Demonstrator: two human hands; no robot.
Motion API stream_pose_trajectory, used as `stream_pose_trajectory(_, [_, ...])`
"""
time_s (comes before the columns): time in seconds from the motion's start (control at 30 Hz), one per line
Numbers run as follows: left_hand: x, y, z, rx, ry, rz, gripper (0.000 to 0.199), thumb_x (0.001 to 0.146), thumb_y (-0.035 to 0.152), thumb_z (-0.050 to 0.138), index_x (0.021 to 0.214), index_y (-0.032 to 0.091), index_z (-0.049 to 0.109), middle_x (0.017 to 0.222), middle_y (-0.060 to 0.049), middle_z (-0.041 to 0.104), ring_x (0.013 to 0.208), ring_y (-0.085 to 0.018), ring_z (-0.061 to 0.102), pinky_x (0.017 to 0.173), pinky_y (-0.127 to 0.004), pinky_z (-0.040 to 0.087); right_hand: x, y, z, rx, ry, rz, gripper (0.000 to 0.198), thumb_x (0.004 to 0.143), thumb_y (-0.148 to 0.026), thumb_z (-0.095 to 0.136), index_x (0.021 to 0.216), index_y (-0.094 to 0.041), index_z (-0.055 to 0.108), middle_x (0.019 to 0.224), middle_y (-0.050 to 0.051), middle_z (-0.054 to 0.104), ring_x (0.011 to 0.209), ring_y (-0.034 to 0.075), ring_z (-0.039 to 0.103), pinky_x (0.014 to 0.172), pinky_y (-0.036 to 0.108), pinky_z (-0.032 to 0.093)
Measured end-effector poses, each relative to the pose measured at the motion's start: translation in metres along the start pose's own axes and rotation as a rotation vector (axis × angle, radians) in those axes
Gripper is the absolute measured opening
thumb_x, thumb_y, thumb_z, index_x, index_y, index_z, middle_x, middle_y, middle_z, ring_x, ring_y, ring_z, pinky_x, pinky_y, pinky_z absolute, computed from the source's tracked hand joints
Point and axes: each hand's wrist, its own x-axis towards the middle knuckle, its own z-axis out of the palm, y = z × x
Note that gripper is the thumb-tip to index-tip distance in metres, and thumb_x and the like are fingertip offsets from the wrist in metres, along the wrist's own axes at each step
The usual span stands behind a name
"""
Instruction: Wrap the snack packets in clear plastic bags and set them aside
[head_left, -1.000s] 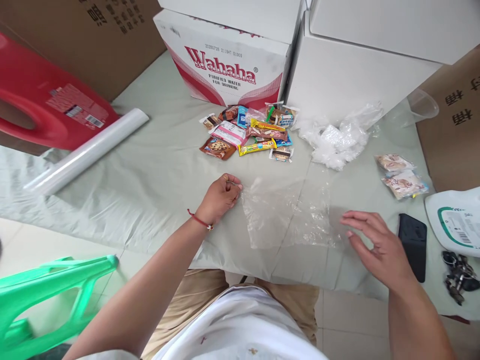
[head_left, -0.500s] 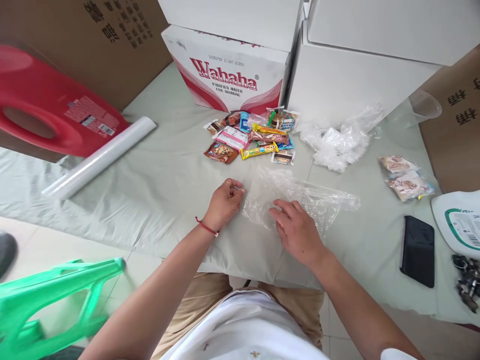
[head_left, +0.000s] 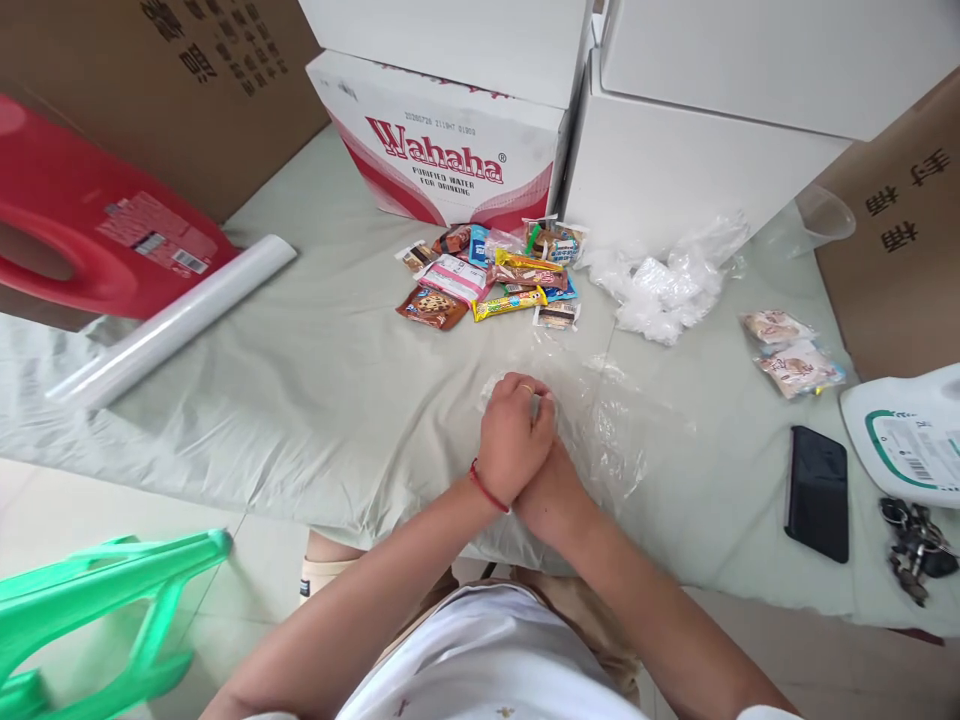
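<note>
My left hand [head_left: 516,435] lies across my right hand [head_left: 553,495], its fingers bent and closed. What sits inside those fingers is hidden. The left hand covers the fingers of my right hand, so only its back and wrist show. Both hands rest over the near left part of a thin clear plastic bag [head_left: 611,430], spread wrinkled on the cloth. Just beyond, a pile of wrapped snacks includes a yellow snack bar [head_left: 510,303], a cookie packet [head_left: 432,307] and a pink-and-white packet [head_left: 456,278].
Crumpled clear plastic [head_left: 660,290] lies right of the snacks, before white boxes [head_left: 690,150] and a Wahaha carton [head_left: 442,150]. Two pale packets [head_left: 796,365], a phone [head_left: 819,495], keys [head_left: 916,550] and a white jug [head_left: 907,440] are rightward. A plastic film roll [head_left: 180,320] and red jug [head_left: 112,220] stand left.
My hands were apart, the left beside the bag's left edge and the right over its middle. They have come together, left over right, and the bag lies flatter.
</note>
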Motion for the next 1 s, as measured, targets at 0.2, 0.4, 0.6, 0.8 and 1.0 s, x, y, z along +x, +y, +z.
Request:
stream_pose_trajectory(0.2, [0.003,-0.028,0.004,0.208,-0.015,-0.056,0.021,0.099,0.024,0.048,0.098,0.017,0.067,0.111,-0.012,0.071,0.108,-0.028,0.065,0.099,-0.046,0.052,-0.025,-0.005,-0.038,0.172,-0.051,-0.029,0.018,0.097,-0.018,0.059,0.093,-0.016,0.076,0.096,0.010,0.073,0.092,0.024,0.063,0.082,0.037,0.057])
stream_pose_trajectory(0.4, [-0.007,-0.040,-0.004,0.532,-0.171,0.105,0.047,0.101,0.037,0.050,0.140,0.012,0.059,0.158,-0.020,0.049,0.147,-0.034,0.044,0.121,-0.059,0.032,-0.025,0.040,-0.073,0.032,0.204,-0.032,0.031,0.106,-0.027,0.045,0.120,-0.019,0.072,0.126,0.010,0.073,0.111,0.025,0.063,0.099,0.042,0.054])
stream_pose_trajectory(0.6, [-0.011,-0.068,-0.032,0.620,-0.302,0.220,0.061,0.106,0.049,0.035,0.160,0.023,0.038,0.168,-0.013,0.034,0.155,-0.031,0.035,0.126,-0.069,0.004,-0.009,0.125,-0.070,-0.292,0.106,0.152,0.055,0.108,-0.041,0.037,0.152,-0.011,0.052,0.161,0.016,0.046,0.148,0.035,0.041,0.121,0.056,0.036])
stream_pose_trajectory(0.8, [0.007,-0.089,-0.050,0.586,-0.415,0.337,0.067,0.106,0.055,0.033,0.165,0.022,0.028,0.169,-0.014,0.031,0.157,-0.031,0.032,0.126,-0.069,-0.007,0.005,0.132,-0.088,-0.316,0.263,0.174,0.053,0.106,-0.040,0.040,0.137,-0.003,0.063,0.145,0.024,0.059,0.137,0.037,0.049,0.115,0.055,0.043])
stream_pose_trajectory(1.0, [0.041,-0.106,-0.053,0.497,-0.421,0.420,0.059,0.107,0.045,0.036,0.163,0.027,0.031,0.166,-0.012,0.039,0.155,-0.030,0.037,0.126,-0.067,-0.005,0.011,0.032,-0.068,-0.070,0.011,-0.361,0.033,0.104,-0.020,0.044,0.122,-0.019,0.072,0.121,0.010,0.074,0.127,0.026,0.057,0.113,0.043,0.047])
